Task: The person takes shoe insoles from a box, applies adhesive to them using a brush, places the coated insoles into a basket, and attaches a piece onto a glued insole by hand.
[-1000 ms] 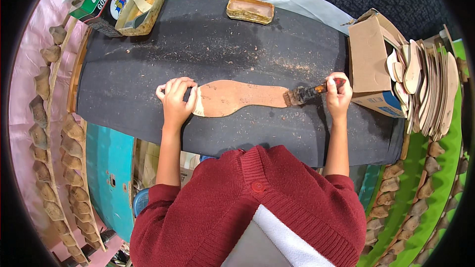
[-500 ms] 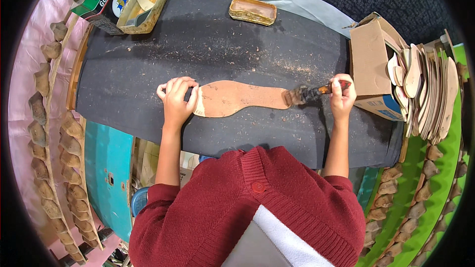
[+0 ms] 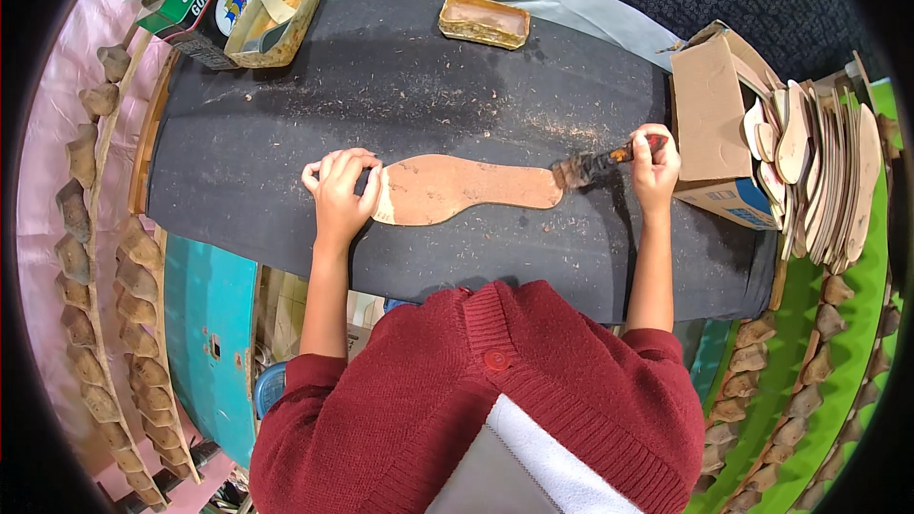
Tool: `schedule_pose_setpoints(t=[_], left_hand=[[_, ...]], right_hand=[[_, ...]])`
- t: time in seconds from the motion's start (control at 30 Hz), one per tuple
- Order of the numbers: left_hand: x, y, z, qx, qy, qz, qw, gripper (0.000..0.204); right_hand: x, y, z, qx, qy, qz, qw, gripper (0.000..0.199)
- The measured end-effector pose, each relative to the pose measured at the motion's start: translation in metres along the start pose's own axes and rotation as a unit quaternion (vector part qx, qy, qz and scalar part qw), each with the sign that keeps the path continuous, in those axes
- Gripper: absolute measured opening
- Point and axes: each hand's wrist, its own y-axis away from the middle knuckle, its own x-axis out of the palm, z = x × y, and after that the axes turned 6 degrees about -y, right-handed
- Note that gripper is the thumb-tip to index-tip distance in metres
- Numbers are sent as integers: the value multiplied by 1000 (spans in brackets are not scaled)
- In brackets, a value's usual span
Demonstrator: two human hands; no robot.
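Observation:
A tan shoe insole [image 3: 457, 188] lies flat on the dark cloth of the table, its wide toe end to the left and its heel to the right. My left hand [image 3: 341, 192] pinches the toe end, thumb against the pale edge. In my right hand [image 3: 654, 171] is a brush [image 3: 600, 167] with a dark, worn handle. Its bristles touch the upper right edge of the heel. Dark smudges mark the insole's surface.
A stained tub [image 3: 276, 24] stands beside a green and black can [image 3: 202, 5] at the back left. A shallow yellowish tray [image 3: 485, 21] sits at the back. On the right, a cardboard box [image 3: 709, 119] adjoins stacked insoles [image 3: 838, 181]. Shoe lasts [image 3: 143, 324] line racks at both sides.
My right hand has moved slightly away from me, and the brush head has shifted to the upper corner of the heel. My left hand and the insole stay put.

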Motion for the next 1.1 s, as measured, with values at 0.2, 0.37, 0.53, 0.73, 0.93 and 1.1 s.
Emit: schedule_pose_setpoints(t=[0.2, 0.37, 0.53, 0.73, 0.93, 1.1], left_hand=[[-1, 0, 0, -5, 4, 0, 1000, 6], [-1, 0, 1, -5, 0, 2, 1000, 6], [-2, 0, 0, -7, 2, 1, 1000, 6], [0, 0, 1, -6, 6, 2, 1000, 6], [0, 0, 0, -9, 5, 2, 1000, 6], [-1, -1, -1, -6, 6, 3, 1000, 6]], right_hand=[[9, 1, 5, 11, -24, 73, 997, 6], [3, -9, -2, -28, -4, -5, 1000, 5], [3, -3, -2, 20, -36, 38, 998, 6], [7, -5, 5, -27, 19, 2, 999, 7], [8, -9, 3, -56, 31, -5, 998, 7], [10, -7, -8, -25, -11, 7, 1000, 6]])
